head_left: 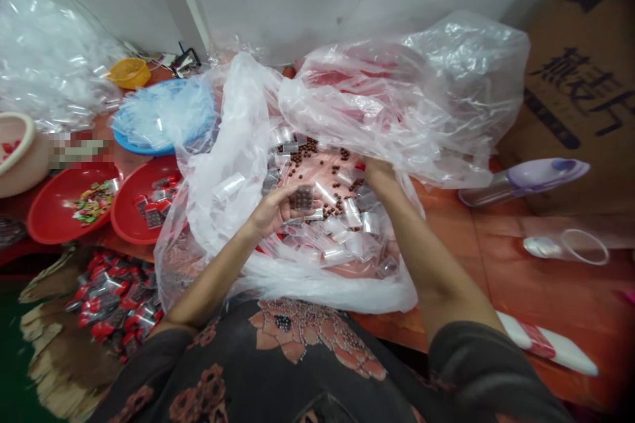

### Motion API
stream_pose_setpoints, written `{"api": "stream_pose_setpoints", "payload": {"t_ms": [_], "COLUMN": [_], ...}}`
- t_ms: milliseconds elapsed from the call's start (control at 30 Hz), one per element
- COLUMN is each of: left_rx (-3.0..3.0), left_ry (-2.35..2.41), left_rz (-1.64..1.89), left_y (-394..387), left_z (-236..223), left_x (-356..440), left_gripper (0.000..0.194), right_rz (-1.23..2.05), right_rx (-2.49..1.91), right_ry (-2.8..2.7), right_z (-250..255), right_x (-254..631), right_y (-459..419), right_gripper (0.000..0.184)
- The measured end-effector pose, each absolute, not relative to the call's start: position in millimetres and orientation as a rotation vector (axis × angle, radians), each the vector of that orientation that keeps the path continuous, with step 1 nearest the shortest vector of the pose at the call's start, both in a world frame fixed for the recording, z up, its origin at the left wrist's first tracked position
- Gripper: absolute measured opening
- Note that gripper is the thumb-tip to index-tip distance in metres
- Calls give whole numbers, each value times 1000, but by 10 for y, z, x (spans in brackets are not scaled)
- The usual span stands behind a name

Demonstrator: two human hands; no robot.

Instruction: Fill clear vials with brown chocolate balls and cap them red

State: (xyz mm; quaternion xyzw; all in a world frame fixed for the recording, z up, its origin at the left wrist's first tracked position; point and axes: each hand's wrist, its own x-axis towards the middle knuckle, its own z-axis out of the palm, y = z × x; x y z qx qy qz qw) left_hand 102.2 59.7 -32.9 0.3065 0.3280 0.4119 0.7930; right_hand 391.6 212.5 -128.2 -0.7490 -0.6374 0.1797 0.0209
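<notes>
My left hand (pixel 274 211) pinches a small clear packet of brown balls (pixel 303 197) between thumb and fingers, above a large plastic-lined container. Inside lie loose brown balls (pixel 303 151) and several clear empty packets (pixel 342 238) on a pinkish surface. My right hand (pixel 380 176) reaches into the right side of the container, beside a small red piece (pixel 360 166). Its fingers are mostly hidden, and whether it holds that piece does not show. White plastic sheeting (pixel 243 112) drapes around the container's rim.
At left are a red bowl of colourful pieces (pixel 40 215), a red bowl of red-ended packets (pixel 122 218) and a blue basin of clear plastic (pixel 124 142). Filled packets (pixel 119 297) pile below. A purple-handled sealer-like tool (pixel 530 178) and a carton (pixel 560 112) stand right.
</notes>
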Motion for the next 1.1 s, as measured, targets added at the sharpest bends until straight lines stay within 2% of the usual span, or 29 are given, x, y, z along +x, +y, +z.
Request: {"api": "stream_pose_setpoints", "payload": {"t_ms": [333, 633, 733, 900, 967, 1100], "left_rx": [647, 604, 593, 600, 609, 627], "left_ry": [796, 751, 713, 679, 678, 729], "left_rz": [880, 876, 860, 866, 866, 918], "left_y": [501, 407, 379, 331, 311, 270], "left_z": [-339, -400, -435, -479, -484, -479], "left_x": [937, 986, 985, 954, 942, 898], "left_gripper": [33, 29, 31, 34, 34, 35], "right_rz": [568, 735, 758, 1116, 1139, 1022], "right_rx": [-2264, -2030, -1732, -1192, -1162, -1310], "right_ry": [-1933, -2045, -1911, -1606, -1620, -1620], "right_z": [-1255, -1228, -1131, -839, -765, -747], "right_x": [4034, 3938, 3789, 3377, 3250, 3131], "right_y": [2153, 1947, 1732, 1198, 1031, 941], "right_gripper": [37, 28, 30, 46, 48, 40]}}
